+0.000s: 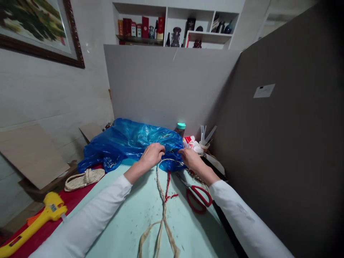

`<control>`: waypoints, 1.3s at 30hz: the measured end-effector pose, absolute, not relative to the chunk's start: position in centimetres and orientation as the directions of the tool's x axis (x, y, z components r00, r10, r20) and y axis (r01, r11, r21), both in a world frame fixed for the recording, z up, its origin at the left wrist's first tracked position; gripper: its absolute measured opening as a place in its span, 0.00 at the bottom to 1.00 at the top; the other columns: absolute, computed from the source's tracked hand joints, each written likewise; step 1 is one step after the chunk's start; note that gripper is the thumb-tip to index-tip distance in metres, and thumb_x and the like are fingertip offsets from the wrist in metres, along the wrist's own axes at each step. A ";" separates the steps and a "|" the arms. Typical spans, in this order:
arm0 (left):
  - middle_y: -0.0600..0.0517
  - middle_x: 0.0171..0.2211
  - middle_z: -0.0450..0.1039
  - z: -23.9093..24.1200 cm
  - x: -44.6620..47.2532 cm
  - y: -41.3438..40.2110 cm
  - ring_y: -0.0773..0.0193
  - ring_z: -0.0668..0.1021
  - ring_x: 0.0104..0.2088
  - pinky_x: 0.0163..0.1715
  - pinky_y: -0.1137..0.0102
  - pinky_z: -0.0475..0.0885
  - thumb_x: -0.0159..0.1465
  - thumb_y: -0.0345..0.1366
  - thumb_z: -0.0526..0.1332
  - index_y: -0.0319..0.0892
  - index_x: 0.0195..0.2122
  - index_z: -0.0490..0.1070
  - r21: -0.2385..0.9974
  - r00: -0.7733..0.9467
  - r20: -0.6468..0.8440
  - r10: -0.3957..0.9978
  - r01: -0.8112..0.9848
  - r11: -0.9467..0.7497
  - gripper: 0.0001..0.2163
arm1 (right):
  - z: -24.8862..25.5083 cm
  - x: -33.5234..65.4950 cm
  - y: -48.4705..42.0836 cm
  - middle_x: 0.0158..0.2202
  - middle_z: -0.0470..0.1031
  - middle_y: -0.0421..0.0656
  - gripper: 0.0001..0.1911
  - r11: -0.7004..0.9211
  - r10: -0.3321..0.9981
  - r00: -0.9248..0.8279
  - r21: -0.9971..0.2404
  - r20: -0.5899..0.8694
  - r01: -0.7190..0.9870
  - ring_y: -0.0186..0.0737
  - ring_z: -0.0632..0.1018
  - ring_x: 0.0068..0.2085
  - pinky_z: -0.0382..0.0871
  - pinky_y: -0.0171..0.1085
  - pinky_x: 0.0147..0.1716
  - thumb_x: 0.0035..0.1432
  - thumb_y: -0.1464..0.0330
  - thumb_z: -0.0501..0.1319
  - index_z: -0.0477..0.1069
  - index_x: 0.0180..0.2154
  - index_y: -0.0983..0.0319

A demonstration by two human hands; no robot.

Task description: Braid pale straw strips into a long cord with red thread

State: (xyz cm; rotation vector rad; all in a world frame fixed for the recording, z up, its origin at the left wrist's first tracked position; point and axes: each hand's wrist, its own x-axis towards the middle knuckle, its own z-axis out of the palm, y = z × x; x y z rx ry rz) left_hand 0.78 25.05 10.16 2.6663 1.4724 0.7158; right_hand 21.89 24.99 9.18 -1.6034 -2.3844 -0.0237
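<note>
A pale green surface (pixel 122 224) stretches away in front of the person, giving the work a plain backing. Across its far side lies a crumpled blue plastic bag (pixel 129 138), probably pushed back to leave room up front. At the left, a yellow glue gun (pixel 52 208) rests on a red covering (pixel 73 197), seemingly parked aside. The left hand (pixel 153 154) and right hand (pixel 191 158) meet near the bag's front edge, fingers bent inward and a narrow gap between them. I can't tell whether either grip is closed on anything; the fingertips are too small to read. Red-handled scissors (pixel 191 187) lie just beside the right forearm, perhaps for easy reach. A straw-coloured cord (pixel 164 208) runs up the middle: loose, flat, ragged strips nearest the person, gathered and twisted at mid-length, then an uneven, slender loop curving up below the hands. A thin red string (pixel 168 184) lies by the gathered part, its short end bent sideways.
</note>
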 end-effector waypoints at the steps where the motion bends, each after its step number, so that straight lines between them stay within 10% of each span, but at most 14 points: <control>1: 0.46 0.39 0.75 9.8 1.2 26.6 0.56 0.74 0.43 0.44 0.66 0.66 0.63 0.31 0.54 0.41 0.40 0.76 0.218 0.427 0.408 0.807 0.812 -0.541 0.11 | 8.8 21.8 26.6 0.42 0.79 0.51 0.19 0.391 0.906 -0.357 -0.127 0.228 0.912 0.42 0.77 0.41 0.63 0.33 0.38 0.57 0.80 0.51 0.76 0.43 0.65; 6: 0.42 0.51 0.69 7.4 1.8 32.6 0.48 0.68 0.52 0.49 0.59 0.65 0.57 0.33 0.62 0.42 0.53 0.69 0.199 0.361 0.447 0.818 0.852 -0.485 0.21 | 7.4 21.6 32.0 0.52 0.75 0.49 0.27 0.421 0.889 -0.390 -0.091 0.240 0.903 0.42 0.74 0.52 0.62 0.32 0.49 0.53 0.84 0.51 0.73 0.52 0.63; 16: 0.48 0.31 0.79 7.1 -0.8 39.5 0.58 0.78 0.35 0.39 0.68 0.68 0.63 0.35 0.52 0.43 0.34 0.78 0.402 0.205 0.388 0.899 0.840 -0.365 0.14 | 5.9 22.2 35.0 0.44 0.78 0.51 0.21 0.376 0.906 -0.354 -0.057 0.231 0.925 0.44 0.77 0.44 0.65 0.35 0.42 0.62 0.76 0.49 0.72 0.52 0.61; 23: 0.51 0.38 0.80 6.0 -0.5 38.4 0.53 0.74 0.45 0.45 0.65 0.67 0.51 0.42 0.67 0.49 0.37 0.79 0.449 0.263 0.432 0.863 0.767 -0.459 0.12 | 5.9 20.6 34.4 0.42 0.77 0.48 0.14 0.348 0.904 -0.332 -0.014 0.268 0.937 0.44 0.74 0.46 0.63 0.36 0.42 0.66 0.69 0.50 0.71 0.48 0.60; 39: 0.50 0.30 0.80 5.1 -0.2 39.8 0.61 0.77 0.32 0.36 0.69 0.69 0.58 0.40 0.58 0.41 0.29 0.77 0.722 -0.073 0.462 0.884 0.610 -0.327 0.10 | 5.3 18.8 34.1 0.42 0.75 0.49 0.12 0.294 0.924 -0.285 0.002 0.256 0.956 0.45 0.71 0.48 0.65 0.36 0.39 0.64 0.72 0.52 0.69 0.46 0.61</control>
